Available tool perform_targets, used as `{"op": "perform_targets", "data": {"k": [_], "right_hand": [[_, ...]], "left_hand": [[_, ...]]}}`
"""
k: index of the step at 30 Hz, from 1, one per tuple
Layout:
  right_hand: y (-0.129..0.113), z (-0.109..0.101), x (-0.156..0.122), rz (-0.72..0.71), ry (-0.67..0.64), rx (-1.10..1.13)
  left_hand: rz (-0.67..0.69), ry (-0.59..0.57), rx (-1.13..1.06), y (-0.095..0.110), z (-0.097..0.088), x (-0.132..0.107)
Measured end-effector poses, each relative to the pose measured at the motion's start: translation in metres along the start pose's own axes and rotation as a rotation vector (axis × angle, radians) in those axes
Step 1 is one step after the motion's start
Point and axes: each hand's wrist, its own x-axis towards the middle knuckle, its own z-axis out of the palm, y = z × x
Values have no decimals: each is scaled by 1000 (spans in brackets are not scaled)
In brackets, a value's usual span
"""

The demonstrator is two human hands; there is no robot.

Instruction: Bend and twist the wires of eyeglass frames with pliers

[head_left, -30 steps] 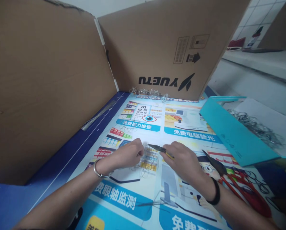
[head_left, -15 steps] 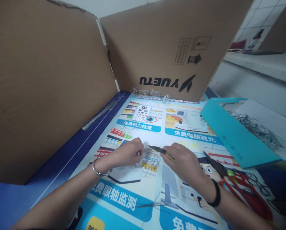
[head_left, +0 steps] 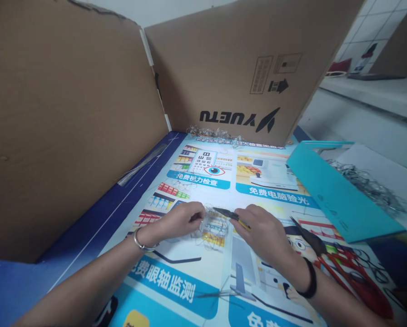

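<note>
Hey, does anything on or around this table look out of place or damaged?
A few things. Tangled wiry scraps lie along the foot of the back cardboard panel, outside the turquoise container that holds a similar heap. That panel's lettering is upside down, and the top edge of the left cardboard panel looks ragged, perhaps torn.

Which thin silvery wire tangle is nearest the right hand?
The sparse tangle between the left hand and right hand; the far tangle by the brown cardboard and the large tangle in the turquoise box are denser.
</note>
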Motion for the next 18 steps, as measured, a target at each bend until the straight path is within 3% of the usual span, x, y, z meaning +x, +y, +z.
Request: {"op": "perform_targets", "data": {"k": [4, 9, 18], "right_hand": [[0, -3, 2, -39, 2, -60], [0, -5, 4, -87, -3, -101], [-1, -1, 1, -96, 14, -108]], "left_hand": [[-80, 26, -141, -2, 3, -2], [-66, -7, -194, -5, 1, -1], [8, -184, -366, -1, -17, 0]]}}
